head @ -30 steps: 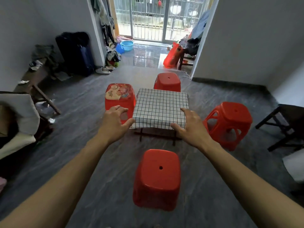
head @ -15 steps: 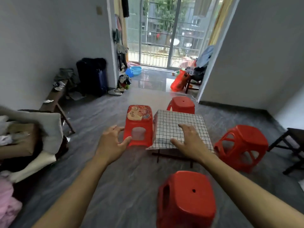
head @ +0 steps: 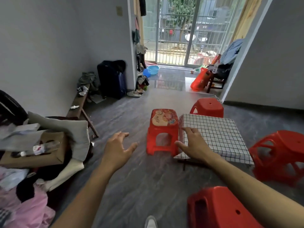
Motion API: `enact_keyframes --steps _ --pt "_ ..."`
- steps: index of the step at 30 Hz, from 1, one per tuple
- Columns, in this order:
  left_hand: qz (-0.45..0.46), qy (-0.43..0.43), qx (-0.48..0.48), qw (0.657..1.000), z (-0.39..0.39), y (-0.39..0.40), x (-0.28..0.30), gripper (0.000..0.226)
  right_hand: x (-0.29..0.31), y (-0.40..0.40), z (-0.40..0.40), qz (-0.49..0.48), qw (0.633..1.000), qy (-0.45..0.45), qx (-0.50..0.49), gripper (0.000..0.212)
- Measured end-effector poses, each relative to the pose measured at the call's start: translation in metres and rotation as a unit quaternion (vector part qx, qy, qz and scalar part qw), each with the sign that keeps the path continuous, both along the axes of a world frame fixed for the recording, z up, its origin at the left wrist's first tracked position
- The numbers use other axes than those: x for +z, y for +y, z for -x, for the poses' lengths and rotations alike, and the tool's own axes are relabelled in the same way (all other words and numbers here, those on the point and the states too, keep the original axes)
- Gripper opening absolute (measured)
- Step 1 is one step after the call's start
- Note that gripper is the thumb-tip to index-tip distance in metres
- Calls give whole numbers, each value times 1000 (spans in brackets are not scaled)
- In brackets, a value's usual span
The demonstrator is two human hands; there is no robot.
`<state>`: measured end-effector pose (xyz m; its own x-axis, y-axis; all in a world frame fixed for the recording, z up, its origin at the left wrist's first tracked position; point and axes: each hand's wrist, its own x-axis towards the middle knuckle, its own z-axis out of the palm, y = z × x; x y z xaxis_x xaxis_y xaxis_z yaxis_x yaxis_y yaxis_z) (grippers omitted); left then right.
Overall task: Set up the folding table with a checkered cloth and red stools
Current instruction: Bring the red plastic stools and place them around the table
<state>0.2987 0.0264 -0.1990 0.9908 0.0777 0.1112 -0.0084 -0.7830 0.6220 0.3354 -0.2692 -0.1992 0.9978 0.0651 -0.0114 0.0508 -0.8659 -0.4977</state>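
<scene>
The grey tiled floor (head: 131, 186) carries everything. The folding table (head: 189, 161) stands right of centre on it, covered by the checkered cloth (head: 217, 137), whose hem hangs over the near edge; only a dark leg shows beneath. The table should be light but wobbly: grasp it by the top's edges through the cloth, not by the cloth alone, which is soft and will slide or bunch.

Four red stools ring the table: the right stool (head: 279, 155), the near stool (head: 218, 208) at the lower frame edge, the far stool (head: 208, 106) behind the far edge, and the printed stool (head: 162, 130) touching or just beside the left edge. Being moulded plastic, they are probably light, stiff and somewhat slick on tile; grip at the seat rim or side cut-outs.

The left hand (head: 117, 148) hovers over bare floor, fingers spread wide, holding nothing. The right hand (head: 195, 144) reaches over the cloth's near-left corner, fingers extended and empty; contact with the cloth cannot be confirmed.

To the left, a cluttered pile with a cardboard box (head: 41, 150), a wooden bench (head: 79, 106) and a dark suitcase (head: 113, 79) narrow the passage there. A red bag (head: 199, 79) stands near the barred door.
</scene>
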Motion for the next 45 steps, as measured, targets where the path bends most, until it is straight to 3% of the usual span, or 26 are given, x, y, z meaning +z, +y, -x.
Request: enact_keyframes --steps 9,21,33,39,45 --pt "-65 43 -3 997 -145 40 1 54 -20 48 -154 -56 998 35 2 76" --pt "-56 86 -71 992 -329 50 -14 55 -30 67 -295 -59 995 50 -70 73" --pt "-16 68 -117 991 -553 157 -9 57 -11 148 -487 -3 987 11 -159 72" --pt "17 69 -121 990 -642 186 -11 56 -12 215 -571 13 989 30 -141 73" --pt "6 88 -117 989 -744 203 -39 57 -35 228 -689 12 989 56 -136 74"
